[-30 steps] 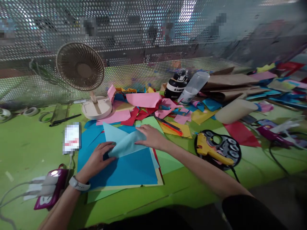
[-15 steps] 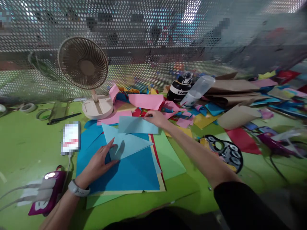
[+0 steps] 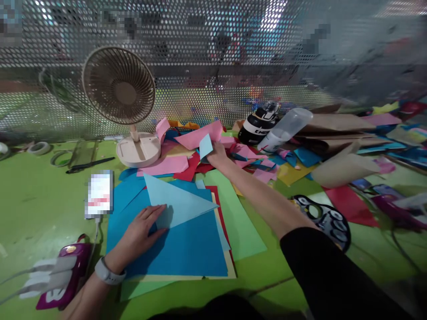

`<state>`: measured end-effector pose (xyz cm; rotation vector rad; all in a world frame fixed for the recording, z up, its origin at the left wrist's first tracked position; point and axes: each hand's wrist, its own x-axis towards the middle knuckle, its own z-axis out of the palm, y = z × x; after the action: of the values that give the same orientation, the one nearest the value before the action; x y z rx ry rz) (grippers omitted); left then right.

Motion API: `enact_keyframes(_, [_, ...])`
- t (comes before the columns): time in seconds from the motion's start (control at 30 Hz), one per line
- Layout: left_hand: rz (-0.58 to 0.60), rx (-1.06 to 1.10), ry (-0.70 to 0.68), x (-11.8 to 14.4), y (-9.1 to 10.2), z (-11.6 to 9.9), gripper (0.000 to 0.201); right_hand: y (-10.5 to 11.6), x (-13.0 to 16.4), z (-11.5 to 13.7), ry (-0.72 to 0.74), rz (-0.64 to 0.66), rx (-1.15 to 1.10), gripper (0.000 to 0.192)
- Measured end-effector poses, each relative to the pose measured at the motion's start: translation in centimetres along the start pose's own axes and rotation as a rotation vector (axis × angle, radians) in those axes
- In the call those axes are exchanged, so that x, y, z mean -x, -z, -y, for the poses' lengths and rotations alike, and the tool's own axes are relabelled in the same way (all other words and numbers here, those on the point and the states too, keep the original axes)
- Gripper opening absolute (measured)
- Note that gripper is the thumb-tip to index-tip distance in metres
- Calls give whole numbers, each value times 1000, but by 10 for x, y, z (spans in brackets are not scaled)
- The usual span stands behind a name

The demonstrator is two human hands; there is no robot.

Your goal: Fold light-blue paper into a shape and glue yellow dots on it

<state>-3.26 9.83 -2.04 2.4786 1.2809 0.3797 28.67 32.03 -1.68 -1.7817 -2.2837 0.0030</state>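
Observation:
My left hand [image 3: 142, 232] lies flat with fingers together on the lower left corner of a light blue paper triangle [image 3: 176, 202], pinning it to a dark blue sheet [image 3: 187, 244]. My right hand [image 3: 217, 154] reaches far forward into the heap of coloured scraps [image 3: 207, 149]. It pinches a small light blue paper strip [image 3: 205, 146] and holds it up above the pink pieces. The dark blue sheet tops a stack with yellow, red and green sheets [image 3: 240, 218] under it.
A beige desk fan [image 3: 122, 95] stands back left, a phone [image 3: 99, 194] lies left of the stack, and a purple power strip [image 3: 60, 273] is near my left wrist. A black bottle [image 3: 258, 124], clear bottle [image 3: 287, 129], paper cone [image 3: 343, 169], glue gun stand [image 3: 328, 220] fill the right.
My right hand tore the light blue strip free from the triangle and carried it forward to the scrap heap. My left hand stayed pressed on the triangle.

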Motion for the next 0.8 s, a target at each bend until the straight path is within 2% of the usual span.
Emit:
enact_keyframes(0.1, [0,-23,-30,1,-3,3,52,-1,2,-1,-15,-35,50,25])
enact_keyframes(0.23, [7,-38,-44,1,-4,4,50,5,10,-3,-29,-33,73,32])
enact_keyframes(0.4, [16,-51,-58,1,-5,4,47,10,26,1,-35,49,46,32])
enact_keyframes(0.57, [-9,-56,-83,1,-7,6,48,14,43,11,96,177,-31,55])
enact_keyframes(0.7, [-16,-71,-93,2,-8,6,48,9,53,20,230,206,-46,55])
enact_keyframes(0.8, [-19,-77,-98,2,-7,6,48,-1,43,21,254,218,-28,54])
